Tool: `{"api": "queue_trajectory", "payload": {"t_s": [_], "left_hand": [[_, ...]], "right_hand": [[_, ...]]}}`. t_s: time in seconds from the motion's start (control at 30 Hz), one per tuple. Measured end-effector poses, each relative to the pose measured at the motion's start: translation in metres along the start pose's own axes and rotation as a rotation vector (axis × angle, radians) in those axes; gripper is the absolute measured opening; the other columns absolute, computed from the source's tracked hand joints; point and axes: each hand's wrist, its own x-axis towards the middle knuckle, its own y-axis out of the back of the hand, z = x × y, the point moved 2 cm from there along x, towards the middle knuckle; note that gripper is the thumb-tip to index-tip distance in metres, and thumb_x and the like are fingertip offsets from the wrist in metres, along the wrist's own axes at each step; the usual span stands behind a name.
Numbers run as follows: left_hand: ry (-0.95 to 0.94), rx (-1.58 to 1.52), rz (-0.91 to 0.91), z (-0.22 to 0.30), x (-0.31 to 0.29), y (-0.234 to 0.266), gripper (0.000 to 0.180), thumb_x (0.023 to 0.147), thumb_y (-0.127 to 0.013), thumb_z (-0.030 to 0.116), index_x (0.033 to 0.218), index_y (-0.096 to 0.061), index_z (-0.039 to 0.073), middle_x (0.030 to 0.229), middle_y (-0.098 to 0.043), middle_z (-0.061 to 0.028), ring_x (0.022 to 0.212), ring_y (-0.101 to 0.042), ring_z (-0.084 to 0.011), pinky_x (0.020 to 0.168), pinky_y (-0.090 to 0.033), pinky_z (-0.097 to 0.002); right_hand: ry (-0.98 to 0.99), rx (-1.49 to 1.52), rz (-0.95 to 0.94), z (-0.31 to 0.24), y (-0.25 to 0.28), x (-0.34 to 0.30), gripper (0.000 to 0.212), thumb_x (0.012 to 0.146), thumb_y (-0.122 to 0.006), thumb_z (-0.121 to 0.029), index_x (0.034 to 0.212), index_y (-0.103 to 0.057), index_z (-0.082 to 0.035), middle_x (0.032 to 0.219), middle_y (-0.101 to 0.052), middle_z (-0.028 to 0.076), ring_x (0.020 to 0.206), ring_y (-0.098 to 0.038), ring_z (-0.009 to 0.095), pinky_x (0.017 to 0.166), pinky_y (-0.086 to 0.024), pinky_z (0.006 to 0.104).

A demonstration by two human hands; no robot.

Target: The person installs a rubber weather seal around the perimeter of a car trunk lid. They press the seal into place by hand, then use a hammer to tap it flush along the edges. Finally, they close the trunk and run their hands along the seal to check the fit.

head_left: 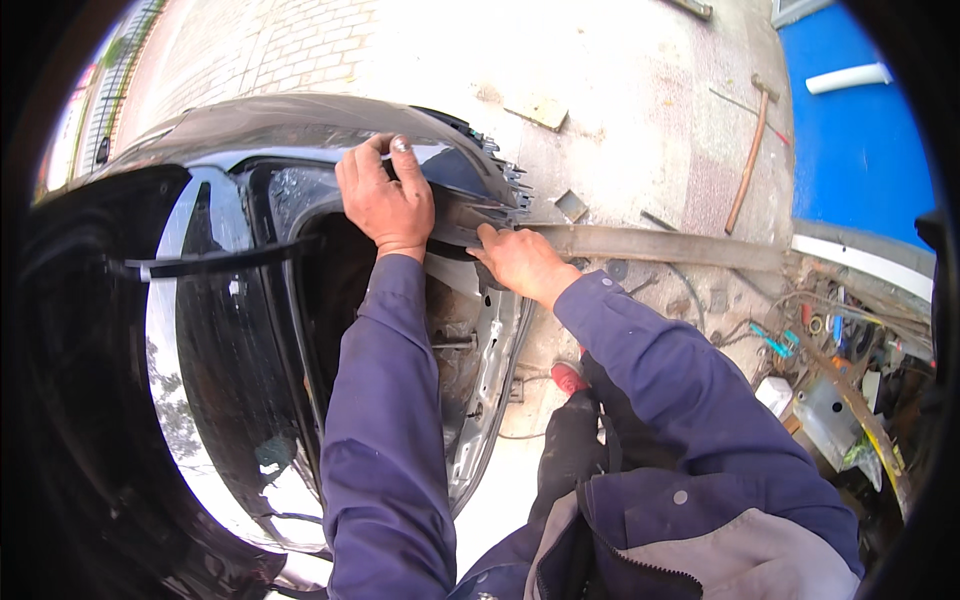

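My left hand (387, 203) lies flat on the black car panel (300, 125), fingers wrapped over its edge. My right hand (520, 262), just beside, presses a grey strip (660, 243) (whether clasped, I cannot tell). A hammer (750, 160) lies well beyond.

Both blue-sleeved arms reach forward to the car body (300, 125); the left hand (385, 200) grips its edge, the right hand (520, 262) presses just beside.

glossy black car panel (230, 330), navy sleeves (385, 420), blue wall (860, 140)
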Motion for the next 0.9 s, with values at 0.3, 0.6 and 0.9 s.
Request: {"api": "queue_trajectory", "payload": {"t_s": [0.3,0.6,0.9], "left_hand": [[0.643,-0.489,-0.037,0.017,-0.155,0.017,0.108,0.092,-0.098,0.027,0.168,-0.032,-0.011,0.160,-0.050,-0.0317,0.153,-0.048,-0.0470,0.133,-0.037,-0.0516],[0.575,-0.513,-0.079,-0.005,-0.182,-0.021,0.091,0.101,-0.091,0.042,0.163,-0.053,-0.011,0.154,-0.064,-0.0312,0.142,-0.064,-0.0454,0.123,-0.049,-0.0490],[0.506,-0.622,0.041,-0.004,-0.173,-0.018,0.076,0.098,-0.097,0.036,0.142,-0.066,-0.017,0.129,-0.081,-0.0223,0.116,-0.077,-0.0237,0.105,-0.060,-0.0354]], "right_hand": [[0.025,0.078,0.058,0.013,-0.009,0.004,0.032,0.113,-0.071,-0.032,0.115,-0.059,-0.003,0.095,-0.080,0.029,0.090,-0.079,0.054,0.077,-0.063,0.0645],[0.279,0.137,0.380,0.032,-0.032,0.002,0.029,0.104,-0.082,-0.023,0.109,-0.060,-0.005,0.089,-0.077,0.019,0.083,-0.079,0.046,0.068,-0.063,0.0560],[0.585,0.335,0.635,0.094,-0.095,-0.010,0.036,0.104,-0.084,-0.015,0.129,-0.064,0.000,0.104,-0.072,0.024,0.090,-0.076,0.050,0.070,-0.063,0.0539]]}}
